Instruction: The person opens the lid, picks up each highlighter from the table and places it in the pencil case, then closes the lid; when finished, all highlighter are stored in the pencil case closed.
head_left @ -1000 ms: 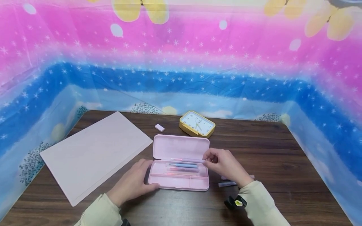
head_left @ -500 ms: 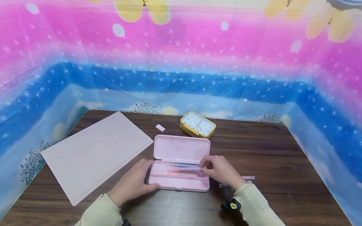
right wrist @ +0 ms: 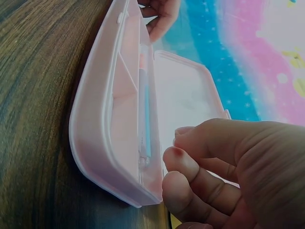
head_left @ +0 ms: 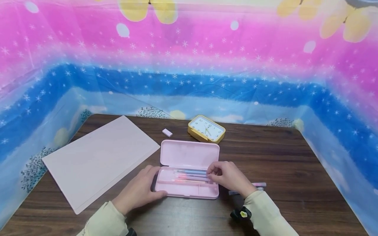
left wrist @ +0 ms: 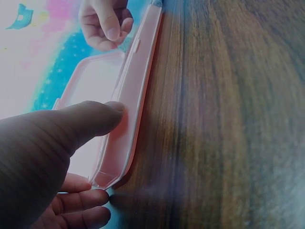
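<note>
Left sleeve [head_left: 107, 221]: pale cream-yellow, long, creased, some faint marking on its outer edge that I can't make out
Right sleeve [head_left: 267, 211]: same pale cream-yellow, lightly creased, reaching the wrist
Right wrist: chunky black gadget [head_left: 236, 215] by the cuff, small yellow-and-white patch [head_left: 243, 214] on it
Left wrist: rounded black bit [head_left: 131, 232], mostly hidden
Left hand [head_left: 140, 188], right hand [head_left: 231, 175]: both bare
</note>
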Motion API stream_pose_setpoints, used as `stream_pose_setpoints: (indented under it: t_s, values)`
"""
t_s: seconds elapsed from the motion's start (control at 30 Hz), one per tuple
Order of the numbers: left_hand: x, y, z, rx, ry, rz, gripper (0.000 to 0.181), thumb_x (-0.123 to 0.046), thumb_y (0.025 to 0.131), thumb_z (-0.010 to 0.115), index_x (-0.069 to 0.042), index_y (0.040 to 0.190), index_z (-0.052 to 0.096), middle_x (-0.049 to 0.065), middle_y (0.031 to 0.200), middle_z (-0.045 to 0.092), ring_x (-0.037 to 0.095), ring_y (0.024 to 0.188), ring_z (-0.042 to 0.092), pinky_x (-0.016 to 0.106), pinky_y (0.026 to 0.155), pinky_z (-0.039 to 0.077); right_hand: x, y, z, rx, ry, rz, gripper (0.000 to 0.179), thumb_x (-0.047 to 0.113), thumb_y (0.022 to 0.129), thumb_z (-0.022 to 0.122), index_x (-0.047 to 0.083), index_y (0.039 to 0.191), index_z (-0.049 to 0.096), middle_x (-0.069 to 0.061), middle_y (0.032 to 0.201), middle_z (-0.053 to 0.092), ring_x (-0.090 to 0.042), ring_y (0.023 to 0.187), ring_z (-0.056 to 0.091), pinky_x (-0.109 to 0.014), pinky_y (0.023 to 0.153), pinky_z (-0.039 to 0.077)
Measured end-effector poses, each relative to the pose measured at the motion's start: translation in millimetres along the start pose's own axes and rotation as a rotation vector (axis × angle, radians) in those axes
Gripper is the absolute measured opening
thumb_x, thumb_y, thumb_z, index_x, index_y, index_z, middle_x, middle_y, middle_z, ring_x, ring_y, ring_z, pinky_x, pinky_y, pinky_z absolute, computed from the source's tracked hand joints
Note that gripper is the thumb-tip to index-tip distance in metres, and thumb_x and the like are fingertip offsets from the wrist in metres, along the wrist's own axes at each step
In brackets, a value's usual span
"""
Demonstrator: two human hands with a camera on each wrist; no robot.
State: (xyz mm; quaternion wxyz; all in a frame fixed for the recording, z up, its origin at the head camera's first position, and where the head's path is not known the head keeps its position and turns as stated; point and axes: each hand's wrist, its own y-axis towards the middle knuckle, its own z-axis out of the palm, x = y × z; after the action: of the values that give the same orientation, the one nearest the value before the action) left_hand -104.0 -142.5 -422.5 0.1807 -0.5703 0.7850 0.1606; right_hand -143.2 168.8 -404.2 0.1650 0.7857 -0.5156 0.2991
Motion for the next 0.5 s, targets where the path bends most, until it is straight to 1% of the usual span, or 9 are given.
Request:
stream_pose_setpoints:
  t_s: [0.27, 0.43, 0.5]
  values:
    - [0.1, -0.3, 0.5, -0.003, -0.001, 0.005, 0.079, -0.046, 0.073, 0.083, -0.003, 0.132, 0.054, 0.009, 0.119, 0.059, 0.023, 0.108, 0.056, 0.044, 0.098, 0.050, 4.0, -2.9, -5.7, -0.003, 0.010, -0.001, 0.006, 0.016, 0.088, 0.073, 0.019, 0.090, 0.069, 0.009, 0.078, 0.064, -0.011, 0.070, 0.057, -0.023, 0.061, 0.050]
    - [0.3, -0.6, -0.2, -0.004, -0.001, 0.011, 0.079, -0.046, 0.073, 0.083, -0.003, 0.132, 0.054, 0.009, 0.119, 0.059, 0.023, 0.108, 0.056, 0.044, 0.098, 0.050, 4.9, -10.1, -16.8, -0.046, -0.005, -0.022, 0.005, 0.017, 0.088, 0.072, 0.020, 0.090, 0.069, 0.010, 0.079, 0.064, -0.009, 0.071, 0.057, -0.023, 0.063, 0.049]
    - [0.1, -0.6, -0.4, -0.002, 0.000, 0.009, 0.079, -0.046, 0.073, 0.083, -0.003, 0.132, 0.054, 0.009, 0.119, 0.059, 0.023, 0.108, 0.057, 0.044, 0.098, 0.050, 3.7, -14.0, -23.2, -0.064, -0.004, -0.018, 0.005, 0.017, 0.088, 0.071, 0.020, 0.090, 0.069, 0.009, 0.079, 0.065, -0.009, 0.071, 0.057, -0.023, 0.062, 0.049]
